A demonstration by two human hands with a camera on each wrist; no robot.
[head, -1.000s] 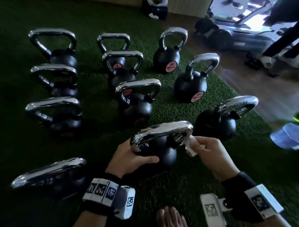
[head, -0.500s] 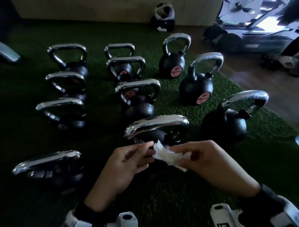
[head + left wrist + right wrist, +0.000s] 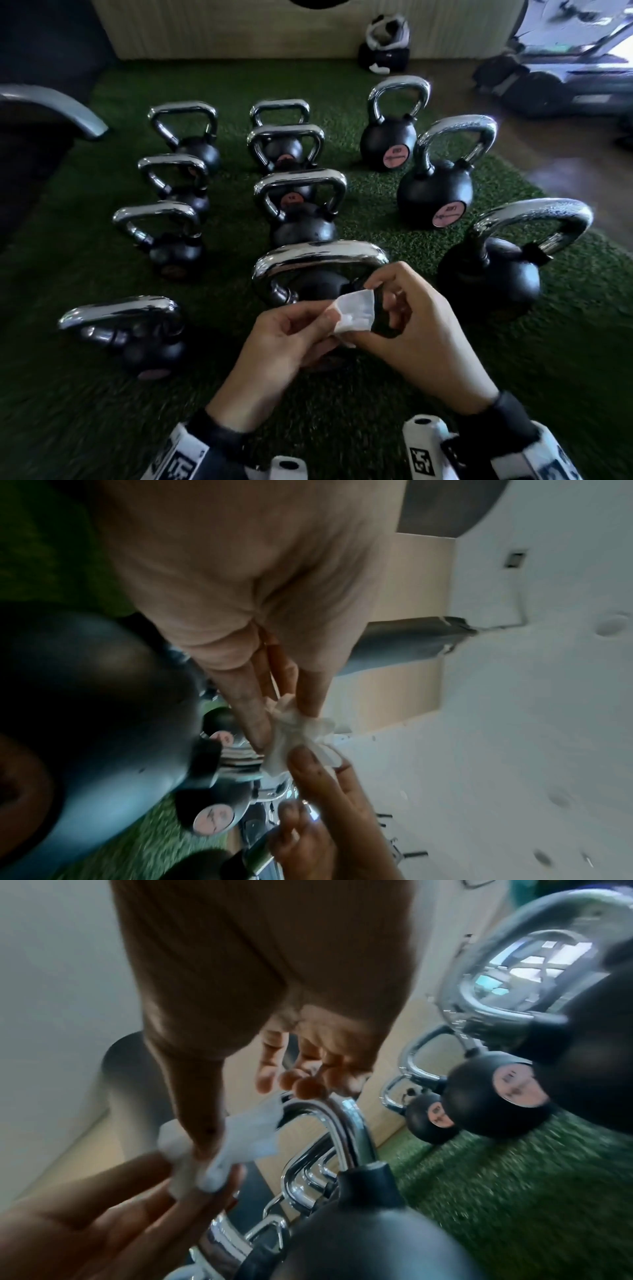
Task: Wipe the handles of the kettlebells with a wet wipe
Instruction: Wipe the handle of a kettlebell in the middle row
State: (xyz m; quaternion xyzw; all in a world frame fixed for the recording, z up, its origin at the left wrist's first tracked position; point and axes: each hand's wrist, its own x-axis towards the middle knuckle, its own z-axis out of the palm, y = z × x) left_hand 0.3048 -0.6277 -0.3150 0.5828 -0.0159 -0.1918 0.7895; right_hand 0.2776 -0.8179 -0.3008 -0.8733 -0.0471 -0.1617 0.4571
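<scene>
Both hands hold a small white wet wipe (image 3: pixel 352 313) just in front of the nearest kettlebell, below the right end of its chrome handle (image 3: pixel 318 257). My left hand (image 3: pixel 322 325) pinches the wipe's left edge; my right hand (image 3: pixel 380 318) pinches its right side, index finger curled over the top. In the left wrist view the wipe (image 3: pixel 301 734) is crumpled between both hands' fingertips. The right wrist view shows the wipe (image 3: pixel 240 1139) under my right thumb, close to the handle's bend (image 3: pixel 342 1123). Neither hand touches the handle.
Several black kettlebells with chrome handles stand in three rows on green turf (image 3: pixel 394 192); one (image 3: pixel 489 274) is close on the right, another (image 3: pixel 137 329) at the near left. Wooden floor (image 3: pixel 565 164) lies beyond the turf's right edge, with gym machines behind.
A second ago my left hand steadied the nearest kettlebell while the right rubbed the wipe on the handle's right end. Both hands have since come off it and hold the wipe between them.
</scene>
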